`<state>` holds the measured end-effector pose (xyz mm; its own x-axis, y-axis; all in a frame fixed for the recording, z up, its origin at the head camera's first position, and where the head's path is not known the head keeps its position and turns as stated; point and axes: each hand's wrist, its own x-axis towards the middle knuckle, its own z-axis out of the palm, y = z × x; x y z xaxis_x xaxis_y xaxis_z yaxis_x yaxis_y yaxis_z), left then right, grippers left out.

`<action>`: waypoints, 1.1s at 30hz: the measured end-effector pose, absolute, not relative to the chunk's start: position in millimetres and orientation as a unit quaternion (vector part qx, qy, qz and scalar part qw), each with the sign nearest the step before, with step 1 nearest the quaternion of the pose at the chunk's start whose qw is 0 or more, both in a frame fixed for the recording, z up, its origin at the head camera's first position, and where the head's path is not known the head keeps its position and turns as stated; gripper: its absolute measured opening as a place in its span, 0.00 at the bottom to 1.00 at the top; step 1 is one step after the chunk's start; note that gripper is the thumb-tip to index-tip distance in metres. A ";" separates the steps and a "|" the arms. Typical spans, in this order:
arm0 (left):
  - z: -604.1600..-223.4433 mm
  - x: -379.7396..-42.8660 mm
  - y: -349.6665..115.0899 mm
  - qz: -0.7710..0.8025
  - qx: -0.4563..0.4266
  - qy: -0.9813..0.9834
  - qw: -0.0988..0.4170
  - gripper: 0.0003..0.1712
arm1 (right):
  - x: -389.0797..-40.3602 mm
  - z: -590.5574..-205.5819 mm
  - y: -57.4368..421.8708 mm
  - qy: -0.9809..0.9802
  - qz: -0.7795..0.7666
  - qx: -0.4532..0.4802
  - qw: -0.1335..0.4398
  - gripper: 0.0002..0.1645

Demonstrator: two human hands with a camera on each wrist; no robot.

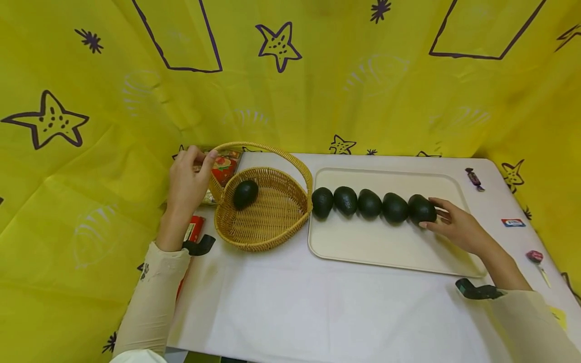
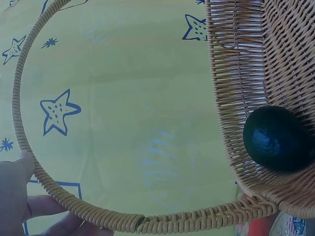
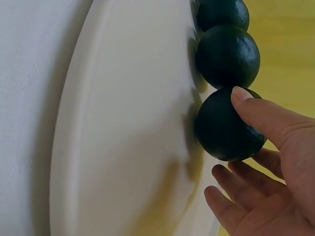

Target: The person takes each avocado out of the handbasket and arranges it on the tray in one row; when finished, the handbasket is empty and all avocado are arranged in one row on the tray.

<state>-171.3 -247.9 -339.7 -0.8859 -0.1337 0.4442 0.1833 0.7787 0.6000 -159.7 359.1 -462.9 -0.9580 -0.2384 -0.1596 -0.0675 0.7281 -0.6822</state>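
Note:
My left hand (image 1: 189, 176) grips the arched handle (image 2: 18, 98) of a heart-shaped wicker basket (image 1: 260, 237) on its left side. Inside the basket, by its left wall, lies one dark green avocado (image 1: 245, 194), also seen in the left wrist view. Several avocados stand in a row across a cream tray (image 1: 372, 242) right of the basket. At the row's right end, my right hand (image 1: 458, 228) holds the last avocado (image 3: 229, 125) between thumb and index finger; the other fingers hang loosely curled below. The leftmost avocado (image 1: 323, 203) sits beside the basket's rim.
Red snack packets (image 1: 225, 166) lie behind and left of the basket. Along the table's right side are a purple-wrapped candy (image 1: 474, 179), a small blue-and-red packet (image 1: 513, 223) and a lollipop (image 1: 535, 257). A yellow patterned curtain (image 1: 290, 101) hangs behind the white table (image 1: 317, 312).

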 end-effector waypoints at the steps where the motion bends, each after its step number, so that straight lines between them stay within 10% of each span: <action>1: -339.5 -171.3 -247.8 -0.332 -0.015 -0.912 0.239 0.30 | -159.7 -462.3 359.1 0.922 -0.358 -0.083 0.120 0.55; 33: -339.7 -171.9 -248.7 -0.328 -0.012 -0.913 0.244 0.29 | -153.4 -439.6 348.3 0.926 -0.352 -0.095 0.095 0.62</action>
<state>-171.9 -248.7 -339.7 -0.8811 -0.1375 0.4525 0.1822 0.7843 0.5931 -153.4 348.3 -439.6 -0.9638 -0.2435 -0.1086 -0.1101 0.7343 -0.6698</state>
